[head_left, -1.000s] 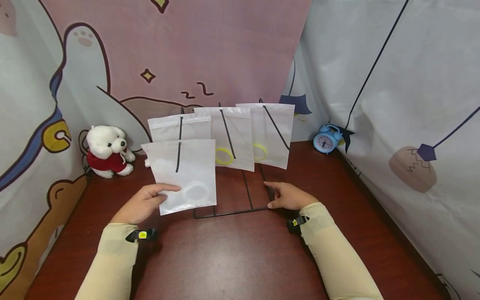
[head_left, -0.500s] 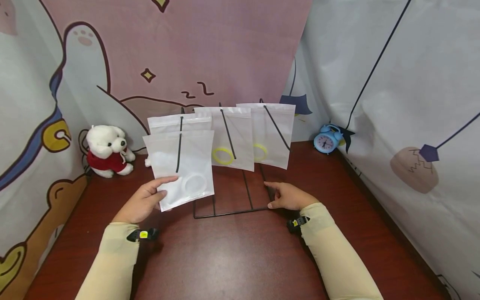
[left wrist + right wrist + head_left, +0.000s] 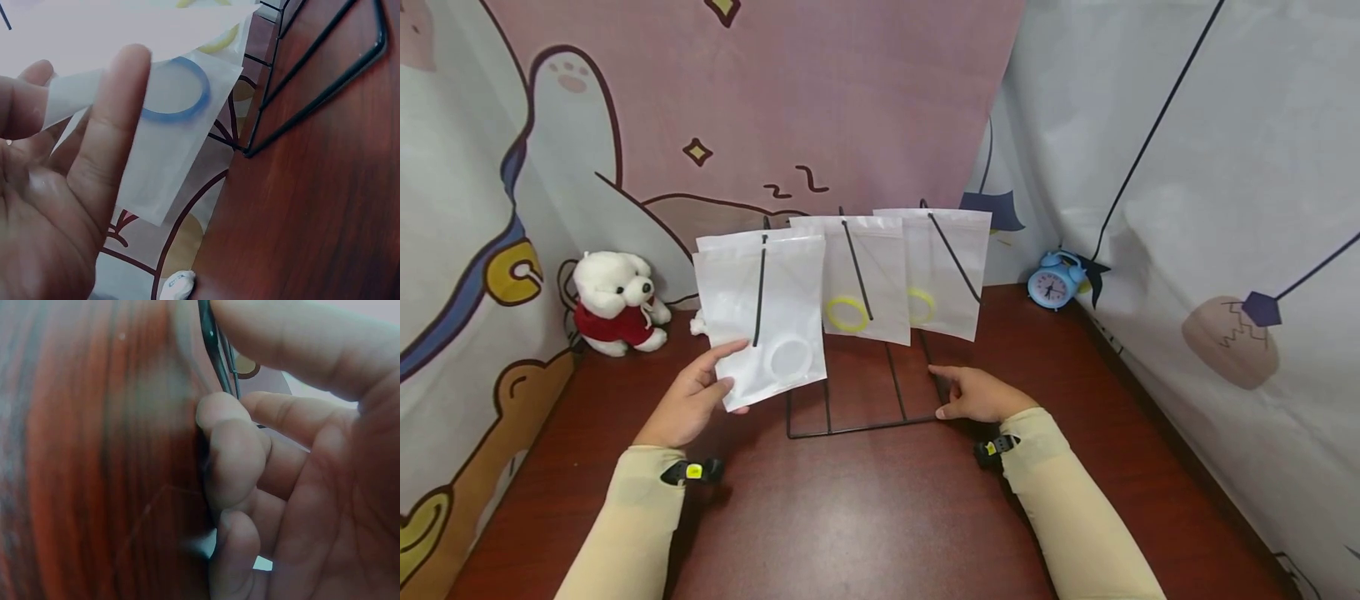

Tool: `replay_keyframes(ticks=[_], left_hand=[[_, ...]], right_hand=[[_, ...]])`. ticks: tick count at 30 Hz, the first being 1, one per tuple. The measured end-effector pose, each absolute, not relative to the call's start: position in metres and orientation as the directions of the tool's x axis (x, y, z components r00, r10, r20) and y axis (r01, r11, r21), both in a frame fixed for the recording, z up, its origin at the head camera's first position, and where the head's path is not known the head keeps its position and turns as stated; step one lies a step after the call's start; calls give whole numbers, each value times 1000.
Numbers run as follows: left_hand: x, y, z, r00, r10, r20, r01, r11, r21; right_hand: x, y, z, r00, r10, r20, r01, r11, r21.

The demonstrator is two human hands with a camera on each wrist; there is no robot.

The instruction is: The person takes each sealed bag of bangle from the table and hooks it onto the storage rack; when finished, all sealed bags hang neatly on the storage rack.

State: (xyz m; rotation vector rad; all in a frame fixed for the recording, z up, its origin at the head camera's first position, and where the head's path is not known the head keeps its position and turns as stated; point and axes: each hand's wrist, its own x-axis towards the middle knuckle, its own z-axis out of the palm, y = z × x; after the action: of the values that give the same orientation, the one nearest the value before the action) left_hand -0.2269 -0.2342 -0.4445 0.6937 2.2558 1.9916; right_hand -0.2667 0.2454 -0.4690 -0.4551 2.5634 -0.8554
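Observation:
My left hand (image 3: 688, 396) pinches the lower left edge of a white zip bag (image 3: 793, 292) with a pale ring showing inside. That bag hangs on the left hook of a black wire rack (image 3: 865, 429), the hook crossing its front. Close behind is another white bag (image 3: 790, 237); the left wrist view shows a bag (image 3: 156, 162) with a blue ring (image 3: 203, 94) there. Two more bags, the middle one (image 3: 887, 275) and the right one (image 3: 951, 312), hang with yellow rings. My right hand (image 3: 981, 393) holds the rack's front right corner, its wire (image 3: 214, 347) at thumb and fingers.
A white plush dog (image 3: 613, 304) in a red top sits at the back left. At the back right stands a blue alarm clock (image 3: 1052, 279). Printed cloth walls (image 3: 880, 100) border the brown table (image 3: 850, 517).
My left hand has moved the front bag up and back along the left hook, so it now nearly covers the bag behind. The right hand stays on the rack.

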Motion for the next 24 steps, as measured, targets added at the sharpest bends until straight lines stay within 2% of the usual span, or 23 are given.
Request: replay_keyframes(ticks=[7,18,24], left_hand=[[-229,-232,-448,-906,304,295,338,98,936],[-233,-234,-458,-931,248,268,321,209,924],[-235,-242,-461,-936,204,289,342,324,882]], right_hand=[[-267,246,-472,-865,-427,-264,-182,757,-628],[-269,246,-477,-864,-431,-259,-186,752,-632],[-270,245,-478,-863,-435,-256,-190,750,-634]])
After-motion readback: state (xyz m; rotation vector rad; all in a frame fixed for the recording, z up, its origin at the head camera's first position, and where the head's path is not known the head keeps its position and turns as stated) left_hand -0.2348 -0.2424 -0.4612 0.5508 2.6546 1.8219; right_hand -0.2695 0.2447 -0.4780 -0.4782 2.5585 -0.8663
